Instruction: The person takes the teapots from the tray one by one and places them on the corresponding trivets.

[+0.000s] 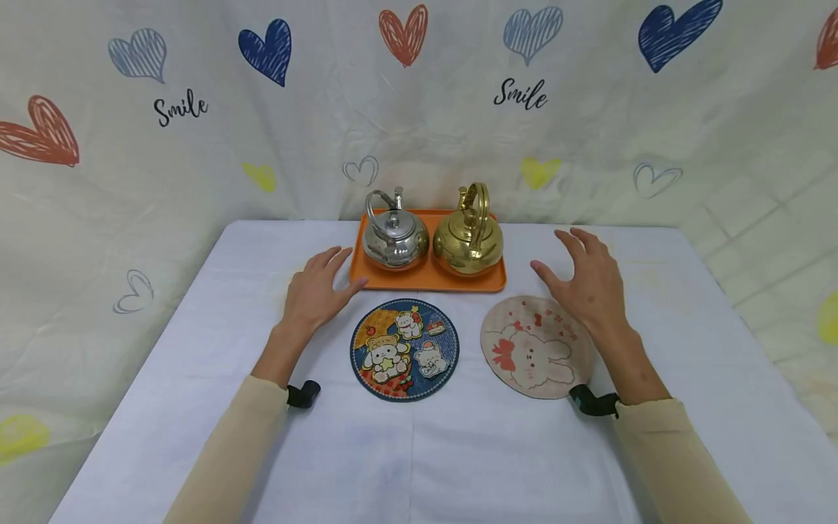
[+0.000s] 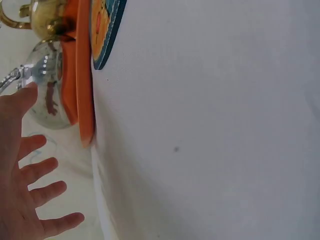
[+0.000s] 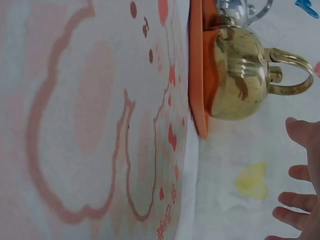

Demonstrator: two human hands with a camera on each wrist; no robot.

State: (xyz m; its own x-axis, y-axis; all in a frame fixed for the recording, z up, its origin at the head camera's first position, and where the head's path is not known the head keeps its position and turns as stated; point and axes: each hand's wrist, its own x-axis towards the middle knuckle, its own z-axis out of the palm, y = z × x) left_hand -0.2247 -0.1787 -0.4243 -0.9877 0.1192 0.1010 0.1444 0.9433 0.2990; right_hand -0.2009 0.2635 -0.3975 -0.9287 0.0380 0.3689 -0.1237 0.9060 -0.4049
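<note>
Two kettles stand side by side on an orange tray at the back of the table: a silver kettle on the left and a gold kettle on the right. Beside the tray's left end, my left hand hovers with spread fingers, its thumb near the front left corner. My right hand is held over the far edge of a pink rabbit placemat, fingers spread toward the gold kettle but apart from it. Neither hand holds anything. In the right wrist view, the gold kettle shows its upright handle.
A round blue patchwork placemat with cartoon animals lies in front of the tray, left of the pink one. A white cloth covers the table. Behind it hangs a pale curtain printed with hearts.
</note>
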